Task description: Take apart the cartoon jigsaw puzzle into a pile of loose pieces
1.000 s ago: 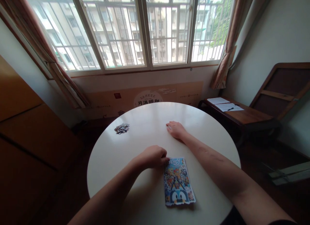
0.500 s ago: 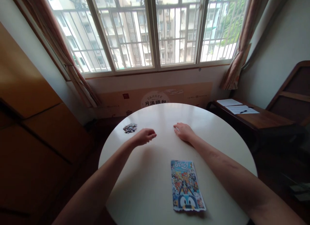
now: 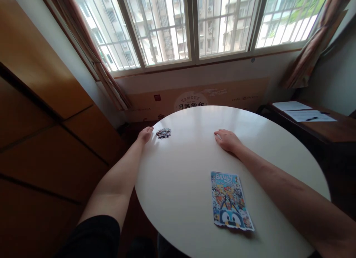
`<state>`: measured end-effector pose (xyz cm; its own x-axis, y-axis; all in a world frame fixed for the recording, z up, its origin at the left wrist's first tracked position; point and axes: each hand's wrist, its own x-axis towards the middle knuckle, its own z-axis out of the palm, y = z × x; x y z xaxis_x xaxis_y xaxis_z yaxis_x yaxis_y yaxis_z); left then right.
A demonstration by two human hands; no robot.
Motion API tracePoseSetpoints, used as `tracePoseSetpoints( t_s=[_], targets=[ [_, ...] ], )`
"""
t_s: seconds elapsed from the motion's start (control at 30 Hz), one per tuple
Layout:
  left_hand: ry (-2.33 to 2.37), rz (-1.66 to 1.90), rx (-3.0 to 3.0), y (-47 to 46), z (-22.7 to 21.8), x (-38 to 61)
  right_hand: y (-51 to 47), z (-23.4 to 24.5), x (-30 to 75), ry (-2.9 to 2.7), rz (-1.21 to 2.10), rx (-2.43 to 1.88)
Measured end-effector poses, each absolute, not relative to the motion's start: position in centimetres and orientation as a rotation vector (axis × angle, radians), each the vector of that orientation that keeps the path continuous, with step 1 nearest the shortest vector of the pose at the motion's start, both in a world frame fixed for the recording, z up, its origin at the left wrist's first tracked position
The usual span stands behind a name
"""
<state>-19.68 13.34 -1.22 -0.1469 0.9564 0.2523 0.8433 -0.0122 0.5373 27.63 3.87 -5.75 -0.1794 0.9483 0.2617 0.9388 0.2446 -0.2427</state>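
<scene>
I am at a round white table (image 3: 194,198). My left hand (image 3: 145,134) is stretched out to the table's far left edge, fingers extended, just left of a small heap of puzzle pieces (image 3: 163,133); it holds nothing. My right hand (image 3: 226,139) lies palm down on the tabletop near the middle, fingers loosely flat and empty. A colourful cartoon-printed puzzle packet (image 3: 230,201) lies flat near the front right, apart from both hands.
A barred window (image 3: 194,24) with curtains fills the far wall, and a printed cardboard panel (image 3: 194,98) leans below it. A dark wooden side table (image 3: 319,128) with papers and a pen stands at right. Wooden cabinets (image 3: 41,113) line the left.
My left hand left the top of the packet and travelled far left to the heap of pieces. My right hand stayed put. The view swung to the left and down.
</scene>
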Motion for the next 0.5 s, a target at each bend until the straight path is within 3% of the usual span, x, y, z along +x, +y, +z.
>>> tracePoseSetpoints(
  t_s=[0.5],
  targets=[
    [1.803, 0.918, 1.999, 15.8, -2.9, -15.4, 3.7, -5.0, 27.1, -2.151, 0.014, -1.747]
  ],
)
